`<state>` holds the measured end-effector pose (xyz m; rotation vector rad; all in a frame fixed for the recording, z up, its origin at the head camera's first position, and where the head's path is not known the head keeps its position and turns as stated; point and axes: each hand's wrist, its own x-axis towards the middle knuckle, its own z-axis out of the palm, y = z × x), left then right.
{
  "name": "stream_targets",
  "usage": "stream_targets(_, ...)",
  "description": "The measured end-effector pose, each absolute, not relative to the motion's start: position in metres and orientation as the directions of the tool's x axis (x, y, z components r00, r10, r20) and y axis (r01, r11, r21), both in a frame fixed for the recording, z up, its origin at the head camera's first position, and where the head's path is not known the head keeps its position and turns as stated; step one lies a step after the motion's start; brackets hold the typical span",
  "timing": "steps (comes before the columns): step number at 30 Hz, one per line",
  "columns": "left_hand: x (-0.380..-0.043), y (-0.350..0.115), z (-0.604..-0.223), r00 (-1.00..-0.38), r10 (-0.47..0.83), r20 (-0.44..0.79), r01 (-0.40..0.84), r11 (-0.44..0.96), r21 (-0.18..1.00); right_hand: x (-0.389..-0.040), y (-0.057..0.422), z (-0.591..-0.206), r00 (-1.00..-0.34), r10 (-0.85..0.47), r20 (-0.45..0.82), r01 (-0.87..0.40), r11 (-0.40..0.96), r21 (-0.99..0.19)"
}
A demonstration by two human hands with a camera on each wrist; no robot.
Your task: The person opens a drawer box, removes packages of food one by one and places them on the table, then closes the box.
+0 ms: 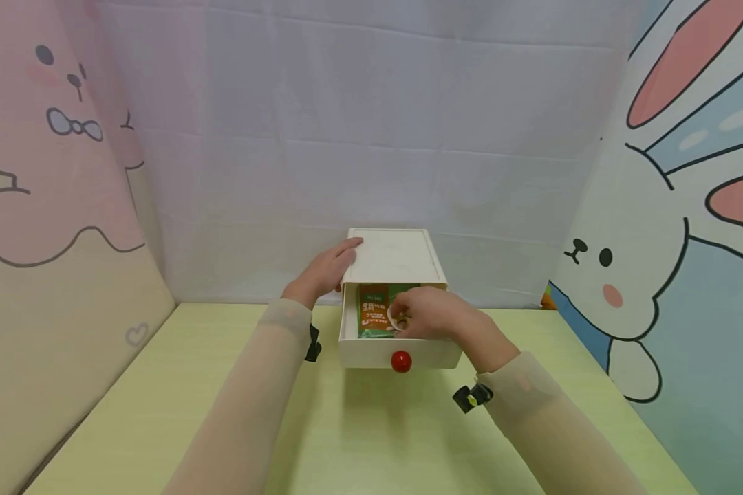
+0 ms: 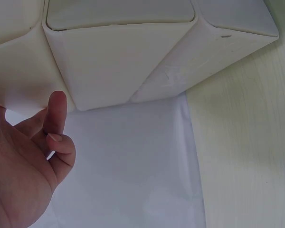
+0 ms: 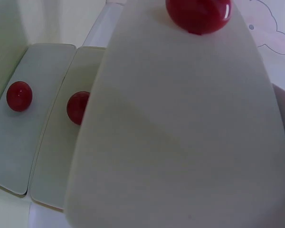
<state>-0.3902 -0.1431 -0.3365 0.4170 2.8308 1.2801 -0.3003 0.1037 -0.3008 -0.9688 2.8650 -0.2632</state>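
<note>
- Head view: my left grip [image 1: 325,270] lies along the left upper edge of the white cabinet [image 1: 397,256], fingers reaching onto its top, loosely extended rather than clenched.
- Head view: my right grip [image 1: 432,313] is inside the pulled-out drawer [image 1: 368,353], fingers bent down over the right part of the green and orange packet [image 1: 373,308]. I cannot tell whether they pinch it or only lie against it.
- Head view: the packet is in the drawer, its left part uncovered, and a red knob [image 1: 401,361] sits on the drawer front.
- Head view: the cabinet stands at the back of the pale desk [image 1: 371,440], before a white cloth [image 1: 378,137]; a printed rabbit [image 1: 619,261] is on the right and a pink printed figure [image 1: 37,137] on the left.
- Left wrist view: my palm is at the lower left, one finger straight beside the cabinet's side, another bent inward.
- Right wrist view: the pulled-out drawer front takes up most of the space, hiding my fingers and the packet; beside it are two more drawer fronts [image 3: 14,142], each with a red knob.
</note>
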Motion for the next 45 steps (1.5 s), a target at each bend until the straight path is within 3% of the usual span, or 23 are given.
stream_targets(10, -0.389, -0.144, -0.336, -0.961, 0.249, 0.117, 0.253, 0.632, 0.732, -0.294, 0.115, -0.292, -0.747, -0.663, 0.042, -0.655, 0.723, -0.219)
stream_targets(20, -0.391, -0.145, -0.338, -0.962, 0.247, 0.115, 0.249, 0.628, 0.737, -0.277, 0.128, -0.286, -0.702, -0.649, 0.295, -0.705, 0.692, -0.156)
stream_targets(31, -0.39, -0.145, -0.336, -0.962, 0.249, 0.109, 0.244, 0.62, 0.746, -0.269, 0.141, -0.283, -0.633, -0.621, 0.462, -0.744, 0.652, -0.144)
stream_targets(45, -0.391, -0.145, -0.338, -0.962, 0.251, 0.107, 0.244, 0.618, 0.747, -0.26, 0.153, -0.274, -0.521, -0.554, 0.649, -0.836, 0.485, -0.257)
